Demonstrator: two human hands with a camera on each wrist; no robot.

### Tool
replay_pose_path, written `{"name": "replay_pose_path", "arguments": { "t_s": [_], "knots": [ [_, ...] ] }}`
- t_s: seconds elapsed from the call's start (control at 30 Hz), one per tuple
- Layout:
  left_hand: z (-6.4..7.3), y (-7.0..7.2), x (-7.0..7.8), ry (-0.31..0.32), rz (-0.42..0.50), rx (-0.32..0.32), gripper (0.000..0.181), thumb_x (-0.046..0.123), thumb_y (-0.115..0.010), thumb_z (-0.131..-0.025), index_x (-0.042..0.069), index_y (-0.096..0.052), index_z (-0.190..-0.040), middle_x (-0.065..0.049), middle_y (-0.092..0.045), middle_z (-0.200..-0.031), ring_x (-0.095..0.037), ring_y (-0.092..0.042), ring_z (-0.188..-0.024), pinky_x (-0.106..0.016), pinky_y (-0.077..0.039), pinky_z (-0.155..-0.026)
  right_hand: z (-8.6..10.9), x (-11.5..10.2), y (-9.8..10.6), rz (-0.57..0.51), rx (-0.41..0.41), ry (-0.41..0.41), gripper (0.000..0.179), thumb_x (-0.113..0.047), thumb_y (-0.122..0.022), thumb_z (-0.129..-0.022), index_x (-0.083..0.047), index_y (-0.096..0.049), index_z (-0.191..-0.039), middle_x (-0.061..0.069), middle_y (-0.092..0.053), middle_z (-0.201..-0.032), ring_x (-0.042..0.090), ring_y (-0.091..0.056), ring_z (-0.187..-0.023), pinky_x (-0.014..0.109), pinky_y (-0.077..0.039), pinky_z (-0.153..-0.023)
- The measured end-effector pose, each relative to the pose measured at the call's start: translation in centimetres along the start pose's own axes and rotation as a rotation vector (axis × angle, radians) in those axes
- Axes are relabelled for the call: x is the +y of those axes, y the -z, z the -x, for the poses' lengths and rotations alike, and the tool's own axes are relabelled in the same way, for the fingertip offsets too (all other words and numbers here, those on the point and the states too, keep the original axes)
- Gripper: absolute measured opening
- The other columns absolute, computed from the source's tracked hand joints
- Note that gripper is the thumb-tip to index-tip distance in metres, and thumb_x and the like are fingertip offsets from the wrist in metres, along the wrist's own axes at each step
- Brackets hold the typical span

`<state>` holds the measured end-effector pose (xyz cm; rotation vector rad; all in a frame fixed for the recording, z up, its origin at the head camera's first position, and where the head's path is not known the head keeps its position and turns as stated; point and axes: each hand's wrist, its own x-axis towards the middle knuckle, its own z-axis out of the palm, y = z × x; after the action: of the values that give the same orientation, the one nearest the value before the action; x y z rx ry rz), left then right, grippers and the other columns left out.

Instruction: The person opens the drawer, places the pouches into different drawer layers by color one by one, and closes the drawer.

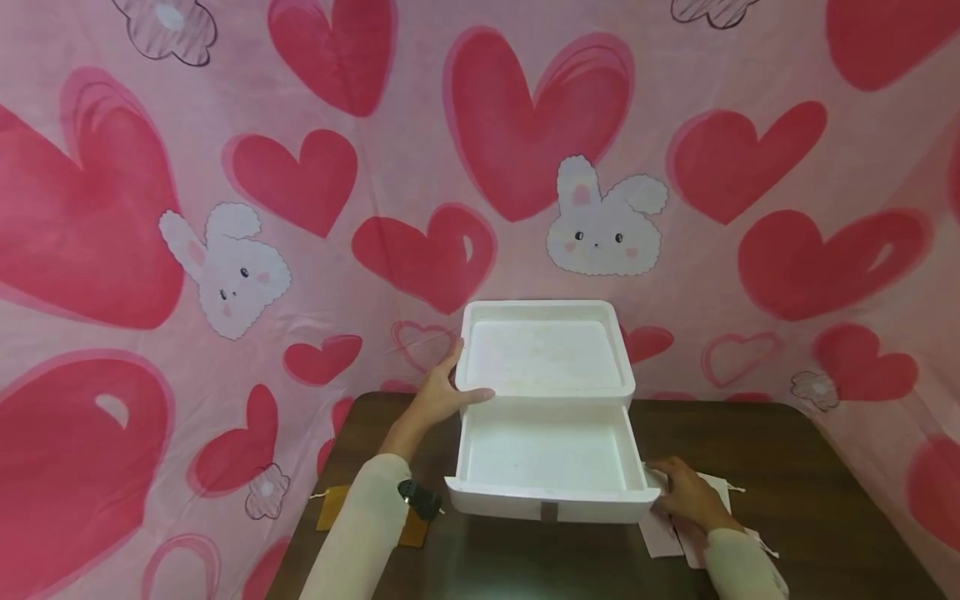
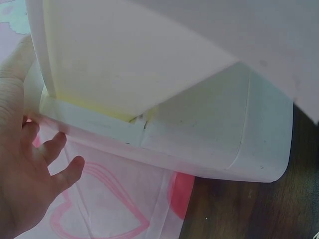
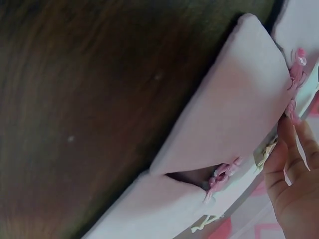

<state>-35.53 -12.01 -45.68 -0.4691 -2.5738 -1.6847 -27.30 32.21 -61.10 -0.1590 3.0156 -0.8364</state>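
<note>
A white storage box (image 1: 547,354) has a shallow tray-like top, with its drawer (image 1: 551,454) pulled out below. My left hand (image 1: 444,392) rests on the left side, thumb on the front top edge and fingers spread along the wall. In the left wrist view, several fingertips (image 2: 75,169) stand apart from the white surface. To the right of the drawer, my right hand (image 1: 692,493) pinches the edge of a pale pink drawstring pouch (image 1: 662,533). In the right wrist view, its fingers (image 3: 286,134) are at the pink cords; the thumb's contact is hidden.
More pale pouches (image 1: 696,546) lie side by side under and beside my right hand. Mustard-yellow pouches (image 1: 412,529) are partly hidden by my left forearm. The dark wooden table (image 1: 795,475) ends against a pink heart-and-rabbit cloth (image 1: 517,275).
</note>
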Motion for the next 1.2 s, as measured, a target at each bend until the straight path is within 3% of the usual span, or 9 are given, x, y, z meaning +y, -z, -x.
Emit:
{"name": "replay_pose_path", "arguments": {
  "t_s": [0.13, 0.4, 0.8, 0.97, 1.2],
  "knots": [
    [0.1, 0.0, 0.0, -0.003, -0.011, 0.002, 0.114, 0.033, -0.090, -0.076, 0.017, -0.019, -0.164, -0.004, -0.026, -0.170, -0.028, -0.040, -0.150, -0.050, -0.047, -0.113, -0.2, 0.2, -0.4, 0.019, 0.005, 0.004, 0.060, -0.019, -0.086, -0.070, -0.004, -0.069, -0.125, 0.016, -0.063, -0.117, 0.035, -0.068, -0.102, 0.056, -0.057, -0.082],
    [0.1, -0.2, -0.2, 0.008, -0.001, -0.011, 0.115, 0.034, -0.091, -0.075, 0.019, -0.019, -0.164, -0.004, -0.028, -0.169, -0.030, -0.049, -0.142, -0.049, -0.052, -0.107, 0.0, 0.4, -1.1, -0.033, 0.002, -0.032, 0.061, -0.015, -0.085, -0.072, 0.002, -0.067, -0.127, 0.020, -0.058, -0.115, 0.037, -0.065, -0.101, 0.060, -0.055, -0.089],
    [0.2, -0.1, 0.2, 0.022, -0.016, 0.009, 0.114, 0.035, -0.090, -0.076, 0.019, -0.020, -0.164, -0.004, -0.028, -0.170, -0.031, -0.043, -0.148, -0.050, -0.048, -0.111, -0.4, 1.3, -1.8, -0.159, 0.059, -0.074, 0.057, -0.009, -0.084, -0.074, 0.007, -0.067, -0.125, 0.027, -0.057, -0.124, 0.044, -0.061, -0.111, 0.064, -0.050, -0.098],
    [0.2, 0.0, 0.3, 0.021, -0.004, 0.006, 0.113, 0.034, -0.090, -0.076, 0.021, -0.020, -0.164, -0.004, -0.030, -0.169, -0.031, -0.047, -0.144, -0.051, -0.051, -0.108, -0.5, 1.5, -1.7, -0.189, 0.062, -0.105, 0.051, -0.007, -0.080, -0.076, 0.007, -0.068, -0.123, 0.027, -0.059, -0.123, 0.046, -0.061, -0.111, 0.063, -0.051, -0.096],
    [0.3, 0.1, 0.3, 0.036, 0.008, 0.006, 0.113, 0.030, -0.089, -0.077, 0.022, -0.019, -0.164, -0.003, -0.028, -0.169, -0.032, -0.049, -0.141, -0.052, -0.052, -0.106, -0.5, 1.6, -1.5, -0.172, 0.090, -0.120, 0.025, -0.004, -0.077, -0.079, 0.000, -0.073, -0.103, 0.023, -0.067, -0.111, 0.037, -0.065, -0.100, 0.053, -0.055, -0.085]
  ]
}}
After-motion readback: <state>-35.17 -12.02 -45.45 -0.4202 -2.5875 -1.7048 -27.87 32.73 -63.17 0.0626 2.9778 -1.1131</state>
